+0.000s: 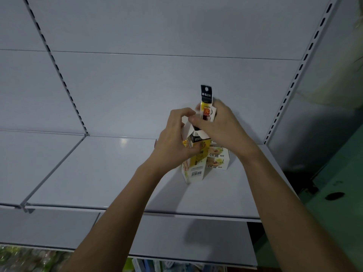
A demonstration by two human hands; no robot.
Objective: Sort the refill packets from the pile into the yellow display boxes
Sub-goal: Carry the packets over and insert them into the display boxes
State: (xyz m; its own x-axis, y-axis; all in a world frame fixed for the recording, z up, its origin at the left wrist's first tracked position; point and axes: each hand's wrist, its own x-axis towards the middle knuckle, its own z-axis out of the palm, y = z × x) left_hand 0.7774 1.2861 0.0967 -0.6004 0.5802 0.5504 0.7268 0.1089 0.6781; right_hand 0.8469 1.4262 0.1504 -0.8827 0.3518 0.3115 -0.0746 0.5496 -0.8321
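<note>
My left hand [172, 138] is wrapped around the upper part of the tall yellow-and-white cardboard display box [194, 163], fingers curled over its open white top flap, holding it upright. My right hand [220, 128] comes in from the other side, and between thumb and fingers it pinches a slim refill packet with a black hang-tab header and a yellow-and-red label [206, 103]. The packet stands upright, its lower end down at the mouth of the box and its black tab poking up above my knuckles. Both hands are close together, almost touching over the opening.

The box stands on the pale grey metal shelf [98, 173], toward the right end and about midway between the front edge and the back panel, its barcode face turned my way. Just behind it to the right, touching or nearly so, sits a smaller white carton with green-and-yellow print and dark characters [218, 158], partly hidden by my right wrist. How far the packet reaches inside the box, I cannot tell.
</note>
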